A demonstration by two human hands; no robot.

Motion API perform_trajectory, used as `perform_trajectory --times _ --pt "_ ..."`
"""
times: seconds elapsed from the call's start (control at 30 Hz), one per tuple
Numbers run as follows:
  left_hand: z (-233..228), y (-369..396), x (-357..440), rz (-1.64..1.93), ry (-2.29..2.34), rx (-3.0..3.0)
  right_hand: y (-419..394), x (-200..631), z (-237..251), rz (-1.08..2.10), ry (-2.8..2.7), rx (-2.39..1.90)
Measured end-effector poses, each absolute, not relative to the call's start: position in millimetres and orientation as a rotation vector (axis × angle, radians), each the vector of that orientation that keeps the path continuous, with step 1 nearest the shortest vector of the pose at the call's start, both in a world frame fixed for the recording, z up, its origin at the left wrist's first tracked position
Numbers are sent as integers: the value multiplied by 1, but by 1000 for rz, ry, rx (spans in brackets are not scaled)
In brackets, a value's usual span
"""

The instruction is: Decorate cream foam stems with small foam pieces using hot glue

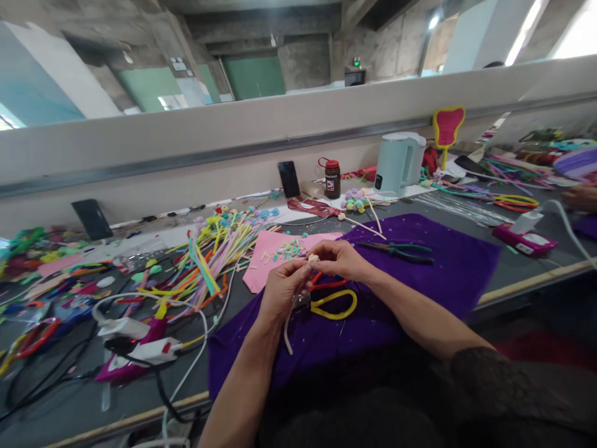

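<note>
Over a purple cloth point(373, 239), my left hand point(286, 289) and my right hand point(342, 258) meet, fingertips pinched together. Between them is a small cream flower-like piece of fuzzy pipe cleaner point(313, 259), which both hands grip. A pale pipe cleaner stem point(288, 336) hangs down below my left hand. Under the hands lie scissors point(333, 305) with one yellow and one red handle loop, their blades partly hidden. Behind the hands, a pink sheet point(259, 258) carries short cut pipe cleaner bits point(289, 250). Green-handled pliers point(398, 250) rest on the cloth to the right.
Long pipe cleaners point(214, 255) are heaped at left, near a magenta power strip point(135, 354) with cables. Another power strip point(525, 239) sits at right. Along the back stand a phone point(288, 179), a brown bottle point(332, 180) and a pale blue kettle point(400, 162). Someone else's hand point(581, 198) shows at far right.
</note>
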State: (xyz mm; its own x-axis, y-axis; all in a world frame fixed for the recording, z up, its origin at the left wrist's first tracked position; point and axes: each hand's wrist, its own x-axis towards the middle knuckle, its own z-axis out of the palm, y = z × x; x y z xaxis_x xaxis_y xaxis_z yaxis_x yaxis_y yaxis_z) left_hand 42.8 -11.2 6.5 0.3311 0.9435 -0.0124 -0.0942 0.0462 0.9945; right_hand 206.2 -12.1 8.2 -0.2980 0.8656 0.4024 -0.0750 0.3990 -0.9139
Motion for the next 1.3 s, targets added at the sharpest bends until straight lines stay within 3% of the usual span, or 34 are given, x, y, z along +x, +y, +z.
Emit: perform_trajectory --times 1.3 --pt "8 -9 40 792 776 1120 -17 205 8 1212 -1577 -697"
